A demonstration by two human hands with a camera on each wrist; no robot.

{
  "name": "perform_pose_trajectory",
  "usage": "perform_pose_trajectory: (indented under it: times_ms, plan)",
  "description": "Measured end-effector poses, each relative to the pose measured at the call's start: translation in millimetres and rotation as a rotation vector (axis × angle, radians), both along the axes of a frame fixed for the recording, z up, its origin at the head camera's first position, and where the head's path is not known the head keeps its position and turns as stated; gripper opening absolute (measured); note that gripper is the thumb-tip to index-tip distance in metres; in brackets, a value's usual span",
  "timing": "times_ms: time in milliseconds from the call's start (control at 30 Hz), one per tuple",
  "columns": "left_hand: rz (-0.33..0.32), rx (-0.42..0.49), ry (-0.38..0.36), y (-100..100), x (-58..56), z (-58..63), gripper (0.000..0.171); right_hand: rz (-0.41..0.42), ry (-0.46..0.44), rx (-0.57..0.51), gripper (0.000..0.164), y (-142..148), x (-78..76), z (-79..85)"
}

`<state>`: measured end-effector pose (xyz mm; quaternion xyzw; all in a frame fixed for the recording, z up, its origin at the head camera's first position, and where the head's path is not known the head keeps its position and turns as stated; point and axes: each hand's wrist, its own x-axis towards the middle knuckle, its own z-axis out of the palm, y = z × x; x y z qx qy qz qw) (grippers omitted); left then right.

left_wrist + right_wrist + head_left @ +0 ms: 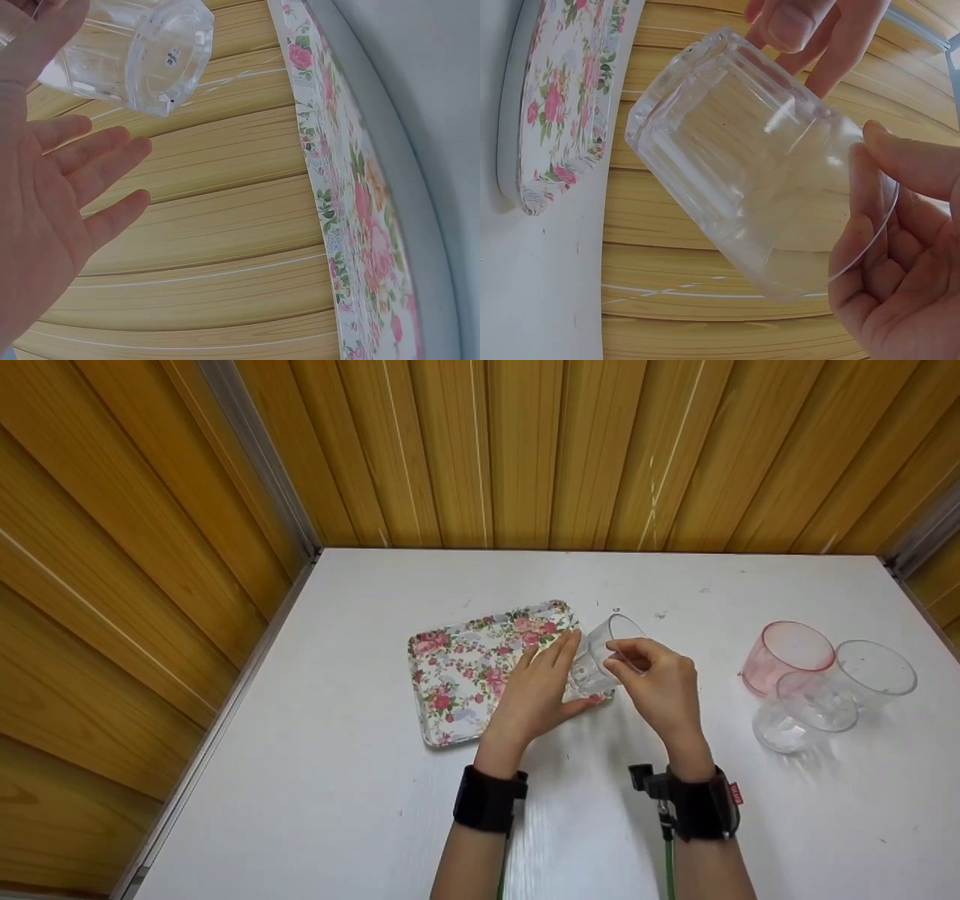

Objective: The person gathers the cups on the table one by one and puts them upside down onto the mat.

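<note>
A clear faceted tumbler [598,660] is held tilted above the right edge of a flower-printed tray [465,682]. My right hand [660,686] pinches its rim between thumb and fingers, as the right wrist view shows with the tumbler [750,172] base up to the left. Beside the tumbler my left hand [534,682] has its fingers extended. In the left wrist view the left palm [37,202] faces the camera below the thick base; whether the thumb touches the glass I cannot tell.
At the right of the white table [300,810] a pink tumbler [780,664] stands among clear glasses, one a stemmed or footed glass [817,705] in front, another wide-rimmed glass [877,675] behind. Wood-patterned panels [525,450] rise at the back and left.
</note>
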<state>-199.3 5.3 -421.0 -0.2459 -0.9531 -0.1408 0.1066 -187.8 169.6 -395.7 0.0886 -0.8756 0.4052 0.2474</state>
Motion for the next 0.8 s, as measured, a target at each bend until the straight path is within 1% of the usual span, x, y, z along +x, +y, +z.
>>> perform_pose_trajectory:
  times_ms: [167,433,633,800]
  plan:
    - [0.007,-0.014,-0.009,-0.2,0.6,0.0,0.090,0.011,-0.004,-0.001,0.021,-0.7,0.9,0.7]
    - [0.003,0.008,0.006,-0.6,1.3,-0.4,0.094,0.023,-0.007,0.002,0.021,-0.9,1.1,1.1]
    - [0.003,-0.001,0.006,-0.4,0.7,-1.0,0.098,0.046,-0.005,-0.024,0.020,-1.2,1.4,1.8]
    - [0.000,0.014,-0.011,-0.1,-0.1,-1.3,0.101,0.067,-0.018,-0.045,0.019,-1.3,2.6,3.4]
